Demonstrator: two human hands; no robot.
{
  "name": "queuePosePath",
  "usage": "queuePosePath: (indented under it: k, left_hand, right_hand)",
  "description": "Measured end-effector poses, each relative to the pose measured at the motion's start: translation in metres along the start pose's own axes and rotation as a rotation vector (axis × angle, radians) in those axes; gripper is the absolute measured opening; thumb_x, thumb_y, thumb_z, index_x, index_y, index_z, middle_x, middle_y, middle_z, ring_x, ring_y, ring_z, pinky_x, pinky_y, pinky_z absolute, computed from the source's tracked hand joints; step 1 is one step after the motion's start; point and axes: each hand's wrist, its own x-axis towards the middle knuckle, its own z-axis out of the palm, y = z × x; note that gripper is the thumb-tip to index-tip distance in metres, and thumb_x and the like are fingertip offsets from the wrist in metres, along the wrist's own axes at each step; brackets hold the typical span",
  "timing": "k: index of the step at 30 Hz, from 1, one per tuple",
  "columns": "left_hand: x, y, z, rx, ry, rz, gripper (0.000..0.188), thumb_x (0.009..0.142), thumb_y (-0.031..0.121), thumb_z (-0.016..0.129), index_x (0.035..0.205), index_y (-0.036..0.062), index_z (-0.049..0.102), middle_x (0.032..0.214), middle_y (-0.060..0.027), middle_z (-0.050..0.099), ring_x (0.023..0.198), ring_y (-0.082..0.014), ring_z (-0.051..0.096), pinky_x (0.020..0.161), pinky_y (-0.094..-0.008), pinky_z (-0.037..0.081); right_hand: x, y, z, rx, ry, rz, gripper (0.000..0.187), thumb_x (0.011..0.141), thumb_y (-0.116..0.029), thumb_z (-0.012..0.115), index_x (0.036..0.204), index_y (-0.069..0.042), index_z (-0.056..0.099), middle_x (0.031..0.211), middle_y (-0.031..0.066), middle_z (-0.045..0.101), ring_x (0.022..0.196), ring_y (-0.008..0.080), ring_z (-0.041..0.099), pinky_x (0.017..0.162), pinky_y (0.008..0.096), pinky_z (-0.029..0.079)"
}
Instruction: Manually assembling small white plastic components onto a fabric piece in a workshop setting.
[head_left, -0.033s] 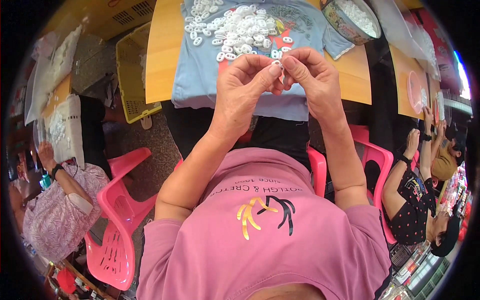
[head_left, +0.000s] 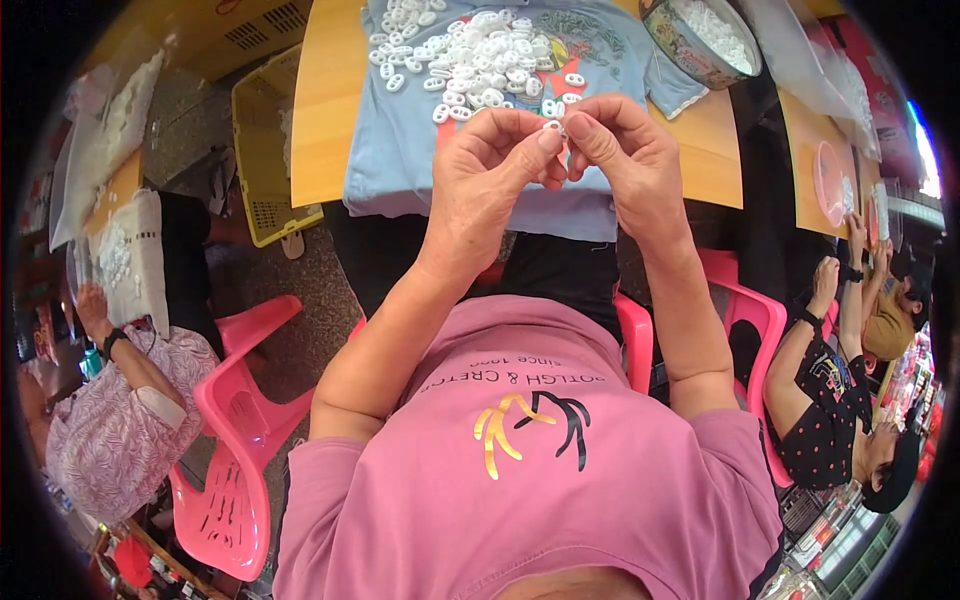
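Note:
My left hand (head_left: 492, 165) and my right hand (head_left: 627, 155) meet over the near edge of a blue printed cloth (head_left: 400, 150). Thumbs and fingertips are pinched together around a small white plastic piece (head_left: 554, 126), mostly covered by the fingers. It looks like the oval two-holed pieces lying beyond. A heap of these white oval pieces (head_left: 490, 55) is spread on the cloth just past my fingertips, with a few loose ones close to my right hand.
The cloth covers a yellow-orange table (head_left: 325, 120). A patterned round tin (head_left: 655, 30) of white pieces stands at the far right. A yellow plastic crate (head_left: 262, 160) is left of the table. Pink chairs (head_left: 235, 480) and other people sit at both sides, at tables with similar pieces.

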Motion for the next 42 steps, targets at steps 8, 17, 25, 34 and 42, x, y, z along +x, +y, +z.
queuePosePath:
  k: [8,17,25,34,42]
  left_hand:
    - [-0.001,-0.006,0.004,0.084,0.015,0.12,0.016,0.091,0.012,0.066,0.097,-0.0024,0.06,0.084,-0.0063,0.066,0.072,-0.0107,0.063,0.066,-0.0242,0.052]
    - [0.018,-0.012,-0.013,0.118,-0.014,-0.003,0.019,0.09,0.014,0.068,0.096,-0.0029,0.062,0.082,-0.0064,0.066,0.072,-0.011,0.063,0.066,-0.0246,0.053]
    - [0.015,-0.005,-0.016,0.049,-0.043,-0.103,0.021,0.088,0.017,0.069,0.096,-0.002,0.062,0.078,-0.0063,0.065,0.069,-0.0116,0.06,0.066,-0.0248,0.05]
    - [0.011,0.007,-0.014,0.103,-0.1,-0.098,0.018,0.089,0.014,0.068,0.096,-0.0018,0.062,0.079,-0.0062,0.065,0.069,-0.012,0.06,0.065,-0.025,0.049]
    - [0.007,0.003,-0.018,0.16,-0.134,-0.065,0.014,0.089,0.01,0.067,0.095,-0.0013,0.062,0.079,-0.0061,0.064,0.069,-0.0118,0.059,0.064,-0.0249,0.048]
  right_hand:
    - [-0.003,0.004,0.007,0.052,0.07,-0.001,0.015,0.092,-0.013,0.065,0.098,0.001,0.064,0.081,0.0028,0.062,0.068,0.0085,0.056,0.062,0.0225,0.047]
    - [0.004,0.023,-0.004,0.067,0.072,0.079,0.017,0.092,-0.014,0.064,0.1,0.001,0.065,0.082,0.0042,0.064,0.073,0.0097,0.062,0.069,0.0273,0.057]
    - [0.002,0.007,-0.015,-0.263,-0.043,-0.067,0.016,0.094,-0.01,0.061,0.102,0.004,0.065,0.087,0.0051,0.064,0.073,0.0103,0.062,0.067,0.0246,0.055]
    - [0.015,-0.013,-0.021,-0.934,-0.229,-0.614,0.01,0.088,0.0,0.062,0.097,0.002,0.059,0.087,0.0139,0.06,0.076,0.0288,0.06,0.067,0.0346,0.048]
    - [0.009,-0.004,-0.019,-0.768,-0.315,-0.457,0.005,0.092,-0.001,0.057,0.096,0.002,0.056,0.082,0.0118,0.055,0.071,0.0239,0.059,0.061,0.0315,0.048]
